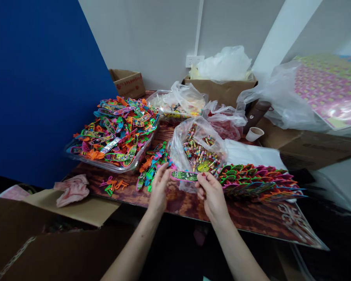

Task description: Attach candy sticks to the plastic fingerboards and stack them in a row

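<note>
Small flat toy skateboard with green-and-black print and pink rim (185,176) is at the middle of the frame, between both hands, its long axis going crosswise. Left hand (158,189) is just beside its left end, the fingers narrowly spaced; whether they touch it, I cannot tell. Right hand (213,193) pinches the right end, so it is the nearer one. At lower left lies a wrinkled pale-pink cloth (71,190); above it, a stiff transparent plastic tray (117,169) carries glossy, many-coloured boards (111,145). At centre, a thin crinkled see-through bag (175,136) contains little striped pieces (197,150). At right, bright overlapping boards (257,181) form close rows along the reddish-brown, wood-grained tabletop (183,205).
</note>
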A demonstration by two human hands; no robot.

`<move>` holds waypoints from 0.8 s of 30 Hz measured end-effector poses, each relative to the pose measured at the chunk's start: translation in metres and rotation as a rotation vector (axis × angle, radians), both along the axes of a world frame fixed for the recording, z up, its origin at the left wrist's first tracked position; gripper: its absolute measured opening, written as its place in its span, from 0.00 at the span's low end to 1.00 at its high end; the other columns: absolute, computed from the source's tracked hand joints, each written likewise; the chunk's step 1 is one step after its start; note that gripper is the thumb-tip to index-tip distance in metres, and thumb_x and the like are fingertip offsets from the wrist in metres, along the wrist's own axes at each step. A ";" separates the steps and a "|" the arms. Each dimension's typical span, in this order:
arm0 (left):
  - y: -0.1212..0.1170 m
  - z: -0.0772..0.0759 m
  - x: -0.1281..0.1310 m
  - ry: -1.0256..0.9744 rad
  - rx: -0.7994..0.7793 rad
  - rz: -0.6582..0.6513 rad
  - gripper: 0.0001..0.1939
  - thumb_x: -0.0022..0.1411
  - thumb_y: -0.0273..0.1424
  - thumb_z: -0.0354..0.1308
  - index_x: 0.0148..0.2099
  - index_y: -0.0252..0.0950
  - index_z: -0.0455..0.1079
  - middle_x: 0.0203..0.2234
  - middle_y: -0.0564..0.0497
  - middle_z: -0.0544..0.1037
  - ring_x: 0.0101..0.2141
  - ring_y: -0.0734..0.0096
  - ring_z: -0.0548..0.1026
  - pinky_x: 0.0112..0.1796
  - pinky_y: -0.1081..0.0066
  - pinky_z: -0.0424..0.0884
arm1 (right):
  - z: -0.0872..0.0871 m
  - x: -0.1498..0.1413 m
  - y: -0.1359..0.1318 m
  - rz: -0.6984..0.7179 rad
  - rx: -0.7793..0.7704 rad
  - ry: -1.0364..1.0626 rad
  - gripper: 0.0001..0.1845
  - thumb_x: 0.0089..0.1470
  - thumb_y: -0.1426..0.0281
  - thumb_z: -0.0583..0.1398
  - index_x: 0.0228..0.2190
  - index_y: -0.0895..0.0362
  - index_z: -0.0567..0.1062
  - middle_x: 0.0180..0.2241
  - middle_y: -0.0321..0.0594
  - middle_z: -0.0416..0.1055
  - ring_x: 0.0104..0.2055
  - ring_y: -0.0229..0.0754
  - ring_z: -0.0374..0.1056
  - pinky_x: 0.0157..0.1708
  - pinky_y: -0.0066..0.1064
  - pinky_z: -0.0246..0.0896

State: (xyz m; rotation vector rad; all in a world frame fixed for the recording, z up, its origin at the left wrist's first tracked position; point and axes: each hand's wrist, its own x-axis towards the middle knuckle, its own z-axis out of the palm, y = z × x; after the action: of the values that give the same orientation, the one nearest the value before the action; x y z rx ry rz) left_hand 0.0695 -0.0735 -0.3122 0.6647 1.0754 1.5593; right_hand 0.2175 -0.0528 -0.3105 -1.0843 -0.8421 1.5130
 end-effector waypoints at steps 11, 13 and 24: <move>-0.008 -0.012 0.043 -0.187 -0.085 -0.068 0.20 0.52 0.44 0.65 0.40 0.32 0.74 0.26 0.50 0.74 0.27 0.71 0.72 0.32 0.72 0.68 | -0.009 -0.024 -0.011 -0.042 0.070 -0.004 0.16 0.49 0.57 0.64 0.31 0.56 0.69 0.19 0.27 0.60 0.15 0.27 0.47 0.13 0.20 0.41; -0.005 -0.014 0.043 -0.187 -0.108 -0.090 0.18 0.51 0.39 0.67 0.39 0.30 0.75 0.22 0.52 0.73 0.25 0.73 0.70 0.29 0.74 0.66 | -0.009 -0.022 -0.014 0.052 0.110 -0.073 0.15 0.52 0.57 0.62 0.33 0.56 0.70 0.19 0.28 0.58 0.15 0.28 0.47 0.13 0.21 0.41; 0.003 -0.007 0.011 -0.418 -0.176 -0.331 0.20 0.52 0.42 0.66 0.35 0.27 0.73 0.21 0.54 0.69 0.21 0.80 0.67 0.25 0.77 0.67 | -0.003 0.004 -0.021 0.201 0.276 -0.340 0.12 0.57 0.60 0.58 0.37 0.55 0.70 0.30 0.36 0.72 0.31 0.38 0.68 0.31 0.28 0.64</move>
State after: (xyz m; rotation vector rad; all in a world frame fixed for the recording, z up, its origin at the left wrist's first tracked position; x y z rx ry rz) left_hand 0.0803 -0.0709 -0.3191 0.3519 0.7333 1.2286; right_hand 0.2214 -0.0734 -0.3133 -1.0883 -1.3884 1.3396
